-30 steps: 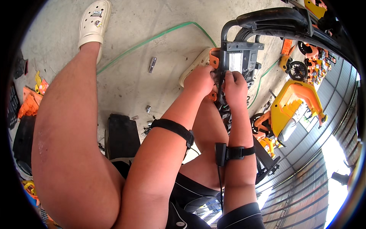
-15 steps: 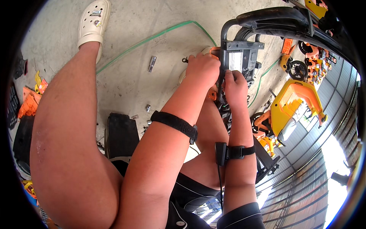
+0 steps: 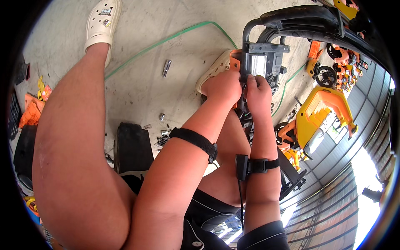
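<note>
A black metal tube frame (image 3: 291, 23) with a boxy black part (image 3: 273, 62) bearing a pale label stands in front of me on the right. On its left side an orange bracket (image 3: 235, 62) with holes shows. My left hand (image 3: 225, 86) is closed just below this bracket, at the frame's edge; what its fingers grip is hidden. A small dark piece (image 3: 203, 99) shows beside the left wrist, its kind unclear. My right hand (image 3: 258, 93) is closed close by, with its thumb at the frame's lower edge and fingers curled; anything inside them is out of sight.
On the concrete floor lie a shiny metal cylinder (image 3: 166, 68), a metal socket (image 3: 162, 117), a heap of small dark parts (image 3: 163, 139) and a green hose (image 3: 166, 39). A black padded block (image 3: 133, 148) sits left of my arm. Yellow and orange vehicle bodies (image 3: 321, 116) stand at right.
My left hand has moved down toward me, away from the orange bracket, uncovering it and my cream clog. The small black piece left of that hand is gone from there. The right hand has barely shifted.
</note>
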Available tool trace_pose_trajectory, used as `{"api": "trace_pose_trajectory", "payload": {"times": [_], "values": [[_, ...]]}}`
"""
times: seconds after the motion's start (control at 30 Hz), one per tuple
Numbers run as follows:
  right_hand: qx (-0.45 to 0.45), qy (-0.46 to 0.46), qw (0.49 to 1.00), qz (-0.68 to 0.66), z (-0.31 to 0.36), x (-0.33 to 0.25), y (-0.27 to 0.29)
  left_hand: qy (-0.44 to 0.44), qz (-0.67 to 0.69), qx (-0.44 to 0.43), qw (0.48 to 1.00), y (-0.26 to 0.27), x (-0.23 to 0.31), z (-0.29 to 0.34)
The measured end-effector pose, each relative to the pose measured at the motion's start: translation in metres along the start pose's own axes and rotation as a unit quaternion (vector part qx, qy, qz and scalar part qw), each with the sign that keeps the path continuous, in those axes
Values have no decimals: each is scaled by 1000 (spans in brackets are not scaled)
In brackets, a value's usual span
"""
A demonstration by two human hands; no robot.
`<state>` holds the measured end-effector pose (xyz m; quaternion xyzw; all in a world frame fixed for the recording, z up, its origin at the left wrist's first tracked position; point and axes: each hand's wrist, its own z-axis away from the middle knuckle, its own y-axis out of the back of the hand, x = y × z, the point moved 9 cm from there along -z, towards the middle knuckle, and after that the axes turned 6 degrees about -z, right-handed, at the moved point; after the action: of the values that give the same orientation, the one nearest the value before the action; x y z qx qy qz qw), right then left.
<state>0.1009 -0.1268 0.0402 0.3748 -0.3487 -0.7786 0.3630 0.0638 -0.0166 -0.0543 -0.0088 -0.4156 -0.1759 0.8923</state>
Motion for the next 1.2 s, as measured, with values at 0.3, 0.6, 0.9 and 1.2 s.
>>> {"api": "trace_pose_trajectory", "payload": {"times": [0.3,0.6,0.9,1.2], "values": [[0,-5,1000,-4,1,1,0,54,140,-72,986,-10,-19,1],[-5,-19,1000,-13,1,1,0,-25,8,25,999,18,-10,-2],[-3,-17,1000,-2,-1,2,0,-106,-178,57,977,31,18,-6],[1,-4,1000,3,0,2,1,-103,-201,35,973,35,28,-5]]}}
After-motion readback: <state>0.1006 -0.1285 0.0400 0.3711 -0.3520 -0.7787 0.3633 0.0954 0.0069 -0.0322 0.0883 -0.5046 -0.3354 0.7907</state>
